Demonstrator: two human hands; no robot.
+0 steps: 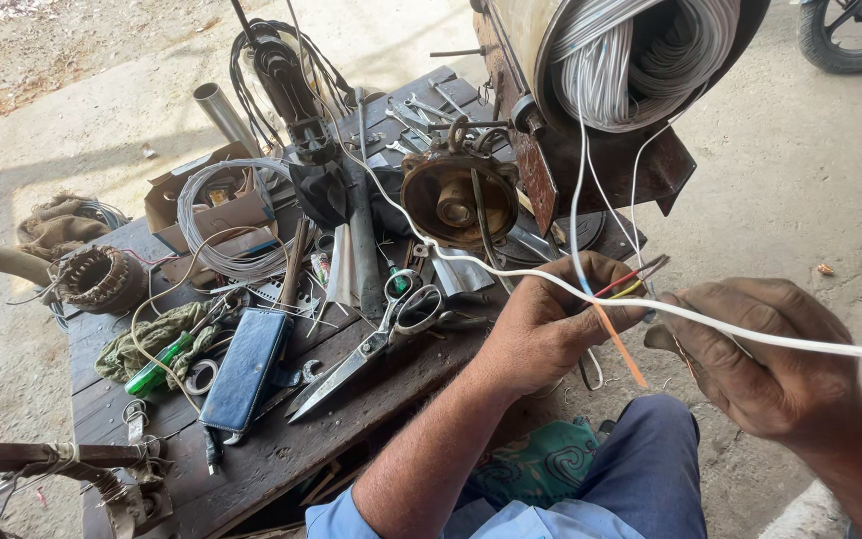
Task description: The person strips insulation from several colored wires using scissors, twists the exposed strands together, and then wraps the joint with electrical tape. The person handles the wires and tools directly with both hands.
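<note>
A white sheathed cable [750,334] ran from the far spool down across the scene and out at the right edge, passing between both hands. Where its sheath ended, thin coloured cores [623,287] fanned out near the left hand's fingertips: red, yellow and a dark one, pointing right and slightly away. An orange strip [621,347] hung from the same spot, slanting down toward the near right.
</note>
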